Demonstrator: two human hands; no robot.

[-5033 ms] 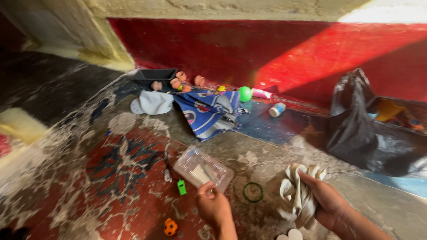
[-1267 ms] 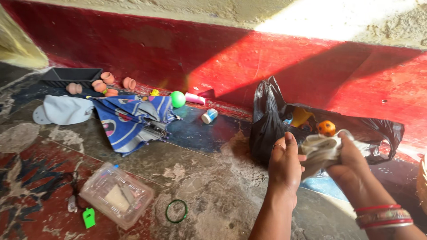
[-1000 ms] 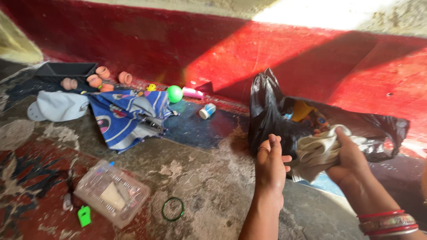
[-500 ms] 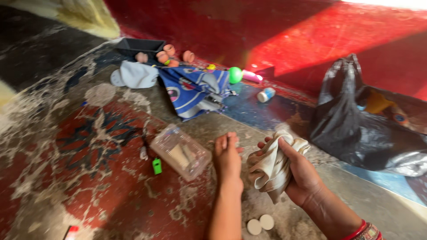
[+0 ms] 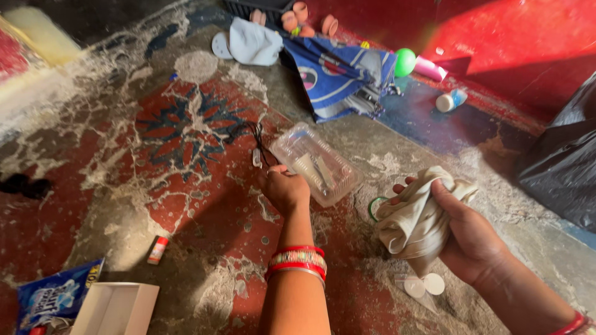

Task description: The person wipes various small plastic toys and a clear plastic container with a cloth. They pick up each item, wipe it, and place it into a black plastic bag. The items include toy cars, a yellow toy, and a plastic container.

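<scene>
My left hand [image 5: 284,189] is pressed down on the floor with its fingers curled, right against the near left corner of a clear plastic box [image 5: 316,162]. What lies under the fingers is hidden. My right hand [image 5: 475,239] grips a crumpled cream cloth [image 5: 413,220] above the floor. A green ring [image 5: 372,208] peeks out from behind the cloth. Two white discs [image 5: 423,285] lie under my right wrist.
A black cable with a small white piece [image 5: 256,152] lies left of the box. Further back are a folded blue umbrella [image 5: 347,77], a white cap [image 5: 248,43], a green ball [image 5: 405,62], a small bottle [image 5: 450,100]. A black bag [image 5: 559,155] is at right; a glue stick [image 5: 157,250], blue packet [image 5: 56,294] and white carton [image 5: 115,307] near left.
My view has tilted down and left. My left hand has dropped to the floor beside the clear box, over the spot where a green whistle lay. The cloth stays in my right hand.
</scene>
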